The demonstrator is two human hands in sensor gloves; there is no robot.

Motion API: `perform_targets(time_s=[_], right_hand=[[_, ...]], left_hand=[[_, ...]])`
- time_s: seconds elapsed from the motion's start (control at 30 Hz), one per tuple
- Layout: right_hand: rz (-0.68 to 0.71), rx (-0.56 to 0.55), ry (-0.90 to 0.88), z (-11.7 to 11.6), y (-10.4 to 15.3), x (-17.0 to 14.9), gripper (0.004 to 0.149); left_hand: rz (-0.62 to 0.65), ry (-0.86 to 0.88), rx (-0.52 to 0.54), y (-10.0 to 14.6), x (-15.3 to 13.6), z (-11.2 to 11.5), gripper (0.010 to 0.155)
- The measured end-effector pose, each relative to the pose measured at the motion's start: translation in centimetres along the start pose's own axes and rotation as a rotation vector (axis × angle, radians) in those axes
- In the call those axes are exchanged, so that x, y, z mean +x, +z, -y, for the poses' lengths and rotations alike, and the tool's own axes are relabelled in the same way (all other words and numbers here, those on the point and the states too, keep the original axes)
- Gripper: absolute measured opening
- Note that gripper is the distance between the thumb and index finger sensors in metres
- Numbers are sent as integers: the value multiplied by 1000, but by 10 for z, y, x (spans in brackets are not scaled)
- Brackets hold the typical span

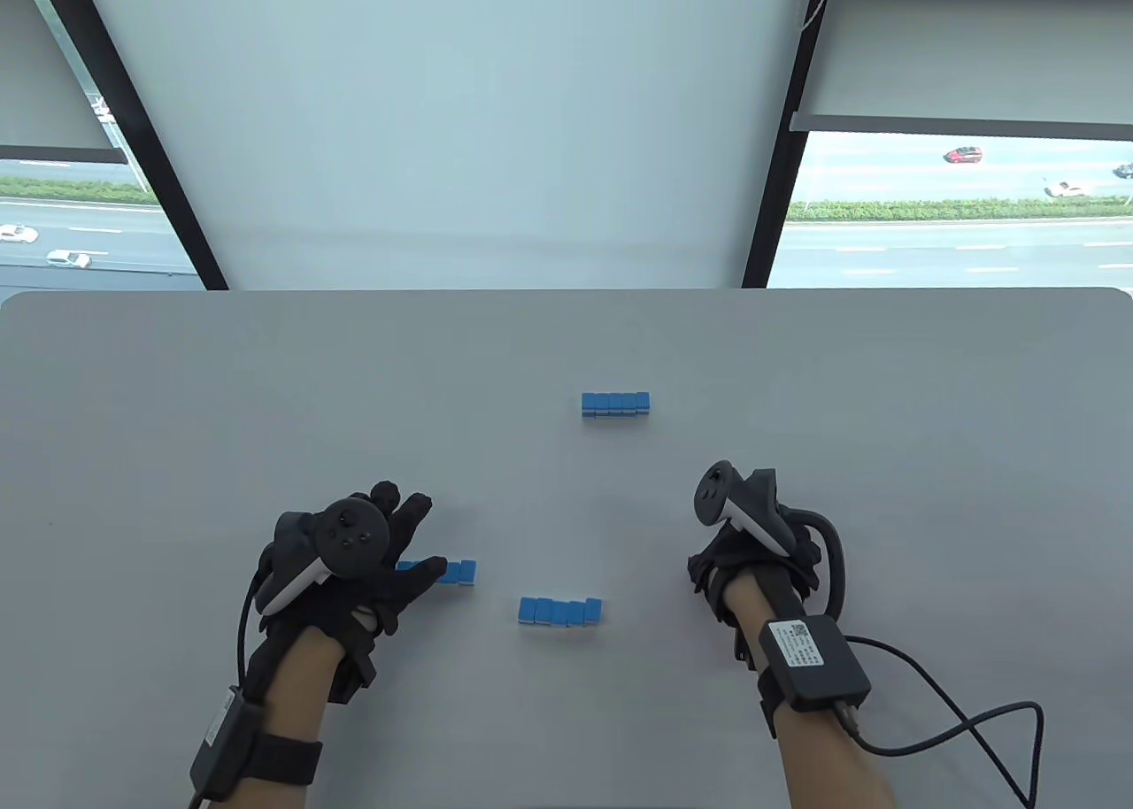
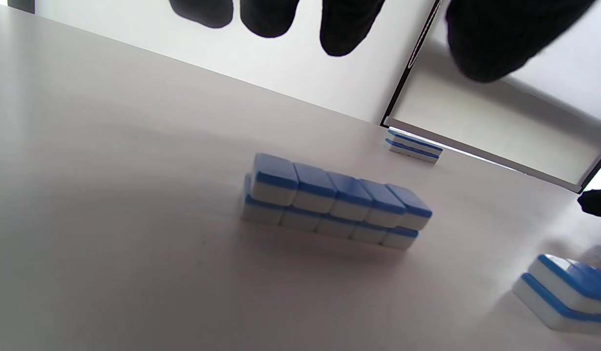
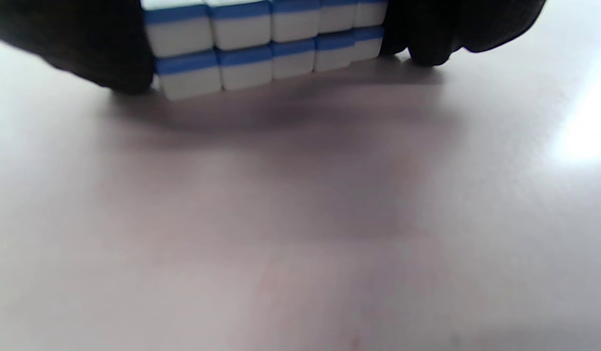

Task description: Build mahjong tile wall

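Blue-and-white mahjong tiles stand in short two-layer blocks on the grey table (image 1: 177,419). One block (image 1: 616,404) lies far out at the middle and another (image 1: 560,612) lies near, between my hands. A third block (image 1: 451,572) (image 2: 334,202) sits by my left hand (image 1: 425,535), whose thumb reaches over its left end. That hand's straight fingers (image 2: 349,24) hang above the block without touching it. My right hand (image 1: 743,543) hides its own block in the table view. In the right wrist view its fingers (image 3: 427,39) and thumb pinch a two-layer block (image 3: 261,44) by both ends, at or just above the table.
The table's far edge (image 1: 566,290) meets a window with a lowered blind. Cables run from both wrists, the right one (image 1: 974,729) looping over the table's near right corner. In the left wrist view the near block (image 2: 569,297) shows at lower right and the far block (image 2: 412,146) behind.
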State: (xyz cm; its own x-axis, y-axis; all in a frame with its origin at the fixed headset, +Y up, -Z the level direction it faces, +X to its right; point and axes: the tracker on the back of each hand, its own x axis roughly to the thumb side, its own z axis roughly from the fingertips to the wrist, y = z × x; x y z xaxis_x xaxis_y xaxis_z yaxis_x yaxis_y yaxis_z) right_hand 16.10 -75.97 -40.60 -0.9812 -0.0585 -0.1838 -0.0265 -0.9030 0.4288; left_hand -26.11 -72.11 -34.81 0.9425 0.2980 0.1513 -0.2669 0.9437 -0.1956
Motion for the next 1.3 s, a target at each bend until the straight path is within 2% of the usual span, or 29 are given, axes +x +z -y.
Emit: perform_targets(time_s=[0.33,0.67,0.97,1.3], right_hand=[[102,-9,34,24,-51,1,111],[149,-9,34,42,-85,11,112],[278,-55,97,54,-100,32,114],[422,-62,138,66,-106,74,118]], left_hand=[[-34,-8,-2,0,-7,4,81],[-50,-26,5,3,-8,5,81],[-76,-30,20,6,-13,2,81],[-94,-33,20,8,-14,1,81]])
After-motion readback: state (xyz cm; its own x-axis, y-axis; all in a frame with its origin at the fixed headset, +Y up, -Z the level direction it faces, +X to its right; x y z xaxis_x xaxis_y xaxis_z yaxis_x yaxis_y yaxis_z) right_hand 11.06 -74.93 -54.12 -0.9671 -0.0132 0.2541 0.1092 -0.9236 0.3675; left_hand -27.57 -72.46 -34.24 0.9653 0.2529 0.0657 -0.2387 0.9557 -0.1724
